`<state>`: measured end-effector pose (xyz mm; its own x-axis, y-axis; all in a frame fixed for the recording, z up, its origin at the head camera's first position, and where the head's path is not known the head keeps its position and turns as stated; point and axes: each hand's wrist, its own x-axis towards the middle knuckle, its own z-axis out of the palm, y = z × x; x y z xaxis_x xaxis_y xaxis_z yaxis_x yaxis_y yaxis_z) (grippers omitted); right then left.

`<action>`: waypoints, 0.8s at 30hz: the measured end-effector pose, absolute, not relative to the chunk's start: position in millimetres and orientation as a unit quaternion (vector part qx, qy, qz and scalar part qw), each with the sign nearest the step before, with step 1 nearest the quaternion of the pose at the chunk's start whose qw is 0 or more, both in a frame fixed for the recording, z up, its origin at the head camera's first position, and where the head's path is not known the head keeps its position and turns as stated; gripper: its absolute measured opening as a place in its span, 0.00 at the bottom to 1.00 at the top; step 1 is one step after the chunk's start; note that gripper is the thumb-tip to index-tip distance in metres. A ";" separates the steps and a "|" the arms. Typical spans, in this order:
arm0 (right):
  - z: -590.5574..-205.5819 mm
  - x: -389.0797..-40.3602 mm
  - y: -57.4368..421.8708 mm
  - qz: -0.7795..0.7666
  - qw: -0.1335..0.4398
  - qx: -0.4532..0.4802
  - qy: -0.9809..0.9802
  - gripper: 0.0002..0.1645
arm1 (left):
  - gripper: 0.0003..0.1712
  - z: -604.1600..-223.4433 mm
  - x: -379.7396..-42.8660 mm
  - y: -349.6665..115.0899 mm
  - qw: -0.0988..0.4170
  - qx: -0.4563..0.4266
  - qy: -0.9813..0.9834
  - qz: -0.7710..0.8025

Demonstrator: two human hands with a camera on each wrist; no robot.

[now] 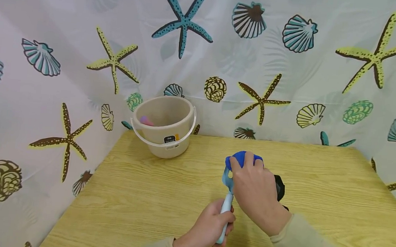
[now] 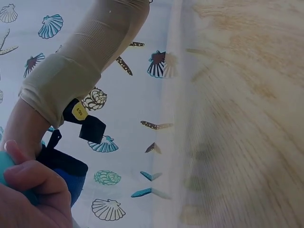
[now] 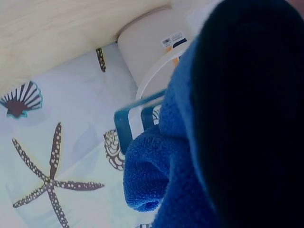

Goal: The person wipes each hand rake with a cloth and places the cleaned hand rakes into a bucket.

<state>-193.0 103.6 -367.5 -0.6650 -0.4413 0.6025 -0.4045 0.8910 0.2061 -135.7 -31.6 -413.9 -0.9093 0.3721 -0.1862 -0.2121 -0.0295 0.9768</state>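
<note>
My left hand [image 1: 206, 226] grips the pale-blue handle of a slotted spatula [image 1: 226, 206], holding it upright above the table. At its top end my right hand [image 1: 254, 187] holds a blue terry cloth [image 1: 240, 157] against the spatula's head, fingers bent over the cloth. In the right wrist view the bunched cloth [image 3: 147, 166] covers part of the head, and a slotted edge of the spatula [image 3: 122, 128] sticks out beside it. The left wrist view shows the left hand's curled fingers [image 2: 42, 183] around the handle. The cloth hides most of the head.
A beige bucket [image 1: 185, 103] with a white handle stands at the back left of the wooden table [image 1: 148, 205]. Something pink and purple [image 1: 146, 121] lies inside it. A curtain [image 1: 218, 58] printed with shells and starfish hangs behind and along both sides.
</note>
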 end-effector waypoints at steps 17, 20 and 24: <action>-358.4 -182.1 108.8 0.009 0.202 0.278 -0.939 0.23 | 0.04 -412.2 -141.3 -35.3 0.216 0.082 0.645 0.729; -357.0 -177.9 112.5 0.014 0.169 0.287 -0.943 0.21 | 0.03 -414.1 -144.4 -36.8 0.211 0.075 0.646 0.730; -357.4 -173.5 120.5 0.008 0.154 0.292 -0.944 0.20 | 0.04 -417.4 -148.1 -39.1 0.210 0.063 0.636 0.739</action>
